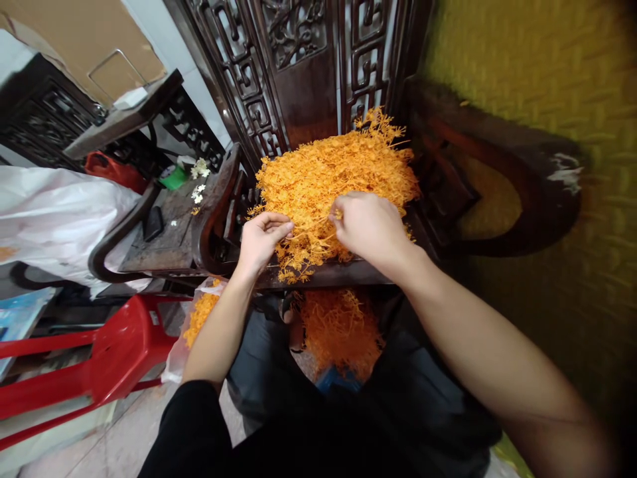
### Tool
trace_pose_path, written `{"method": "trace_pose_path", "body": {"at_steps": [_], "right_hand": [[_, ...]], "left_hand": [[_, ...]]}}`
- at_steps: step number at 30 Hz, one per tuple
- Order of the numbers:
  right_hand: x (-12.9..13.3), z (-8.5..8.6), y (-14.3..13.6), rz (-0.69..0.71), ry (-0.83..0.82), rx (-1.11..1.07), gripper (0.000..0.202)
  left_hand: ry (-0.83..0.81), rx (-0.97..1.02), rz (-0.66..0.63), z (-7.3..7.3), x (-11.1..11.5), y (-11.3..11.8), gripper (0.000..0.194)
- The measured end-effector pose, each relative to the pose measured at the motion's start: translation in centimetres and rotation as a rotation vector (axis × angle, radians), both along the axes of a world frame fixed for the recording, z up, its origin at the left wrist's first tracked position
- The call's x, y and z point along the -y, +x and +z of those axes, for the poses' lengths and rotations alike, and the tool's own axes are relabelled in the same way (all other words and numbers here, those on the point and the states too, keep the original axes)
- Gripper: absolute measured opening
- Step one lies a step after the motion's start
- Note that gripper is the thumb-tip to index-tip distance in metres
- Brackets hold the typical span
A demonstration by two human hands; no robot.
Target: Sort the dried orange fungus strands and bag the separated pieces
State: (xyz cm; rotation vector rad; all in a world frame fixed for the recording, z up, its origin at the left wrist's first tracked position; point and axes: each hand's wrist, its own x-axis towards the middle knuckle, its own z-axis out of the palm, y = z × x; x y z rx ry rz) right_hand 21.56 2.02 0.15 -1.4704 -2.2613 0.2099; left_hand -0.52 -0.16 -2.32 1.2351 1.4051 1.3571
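A big heap of orange, branching plastic-looking sprigs (328, 166) covers the seat of a dark carved wooden chair (308, 99). At the heap's front left edge, my left hand (261, 240) pinches thumb and fingers together on what looks like the end of a sprig. My right hand (371, 222) is closed at the front of the pile, its back turned up, with a bit of orange sprig showing by the fingertips. Thin orange stems lie between the two hands. The right palm and most of its fingers are hidden.
Below the seat, between my knees, lies another mass of orange sprigs (343, 328). A plastic bag of orange pieces (202, 315) and a red plastic stool (124, 345) stand at left. A second wooden chair holds a dark phone-like object (153, 223) and a green roll (174, 176).
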Motion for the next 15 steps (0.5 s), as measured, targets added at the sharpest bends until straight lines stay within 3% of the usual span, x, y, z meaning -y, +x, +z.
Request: {"method": "trace_pose_path", "body": {"at_steps": [6,9,11,15], "right_hand": [[-0.7,-0.7,0.5,-0.096,-0.066,0.001,0.021],[-1.3,-0.8,0.7,-0.009,-0.242,-0.055,0.02],[-1.5,-0.5,0.7,0.06,-0.324,-0.204,0.023],[-1.3,-0.3,0.1,0.119,-0.24,-0.585,0.039]], "left_hand": [[0.029,0.178,0.085,0.0,-0.5,-0.4,0.04],[0.079,0.207,0.133,-0.3,-0.6,-0.2,0.041],[0.124,0.167,0.129,-0.6,-0.5,0.3,0.04],[0.198,0.01,0.065,-0.7,0.2,1.5,0.037]]}}
